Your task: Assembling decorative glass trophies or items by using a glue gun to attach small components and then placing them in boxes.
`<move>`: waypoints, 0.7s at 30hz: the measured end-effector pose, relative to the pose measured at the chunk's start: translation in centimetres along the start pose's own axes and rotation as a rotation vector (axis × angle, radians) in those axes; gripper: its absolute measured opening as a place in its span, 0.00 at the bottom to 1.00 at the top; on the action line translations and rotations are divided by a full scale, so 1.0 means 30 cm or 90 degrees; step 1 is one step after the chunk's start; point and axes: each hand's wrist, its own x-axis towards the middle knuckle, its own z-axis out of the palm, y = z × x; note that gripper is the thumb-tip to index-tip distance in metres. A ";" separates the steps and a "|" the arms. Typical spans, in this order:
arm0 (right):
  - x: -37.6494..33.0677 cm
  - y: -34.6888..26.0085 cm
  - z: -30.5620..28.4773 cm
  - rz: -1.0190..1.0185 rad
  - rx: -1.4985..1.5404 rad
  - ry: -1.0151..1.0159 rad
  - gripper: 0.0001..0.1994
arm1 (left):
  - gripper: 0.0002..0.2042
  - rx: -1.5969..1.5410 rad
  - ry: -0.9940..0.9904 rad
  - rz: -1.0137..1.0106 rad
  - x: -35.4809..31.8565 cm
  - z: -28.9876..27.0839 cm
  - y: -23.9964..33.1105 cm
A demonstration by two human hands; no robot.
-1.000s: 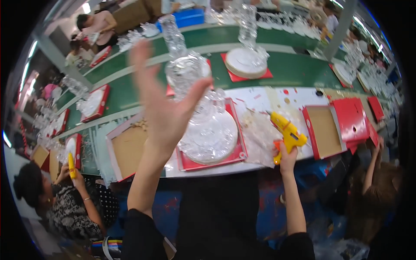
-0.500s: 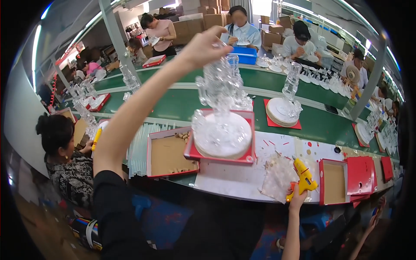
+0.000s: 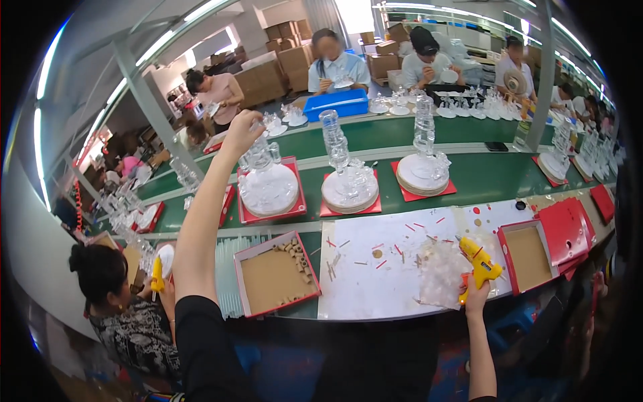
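The first clear tower (image 3: 256, 159) stands right below the left grip (image 3: 242, 130), its top hidden by the hand; the fingers there are curled loosely together, and I cannot tell whether they have hold of it or are just beside it. Its white round base (image 3: 269, 191) sits in a rimmed red tray (image 3: 301, 201), beyond the far left corner of the white sheet (image 3: 375, 281) that covers much of the tabletop (image 3: 305, 309). The right grip (image 3: 475, 295) is wrapped around the handle of one yellow glue gun (image 3: 483, 266), near the tabletop's near edge. Straight ahead there are three towers in a row: that one, a second tower (image 3: 334, 144) and a third tower (image 3: 424, 130), each on its own white base over one piece of red. Two shallow open boxes flank the sheet: the left box (image 3: 264, 276) holds tan tubes (image 3: 301, 261) too crowded to count, while the right box (image 3: 529, 251) shows a bare brown floor. Left of the left box lie clear rods (image 3: 228, 278), also uncountable; across the far side stands one blue bin (image 3: 337, 105)
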 end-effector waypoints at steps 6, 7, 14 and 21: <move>-0.020 -0.009 0.018 0.007 -0.011 0.034 0.11 | 0.14 -0.080 0.073 -0.047 -0.123 0.137 -0.125; -0.022 -0.014 0.026 0.014 -0.021 0.042 0.11 | 0.14 -0.080 0.074 -0.050 -0.141 0.135 -0.153; -0.014 -0.015 0.024 0.018 -0.038 0.042 0.11 | 0.13 -0.238 0.131 -0.249 -0.169 0.121 -0.278; -0.018 -0.025 0.008 0.028 -0.053 0.055 0.11 | 0.15 -0.170 0.082 -0.279 -0.150 0.212 -0.323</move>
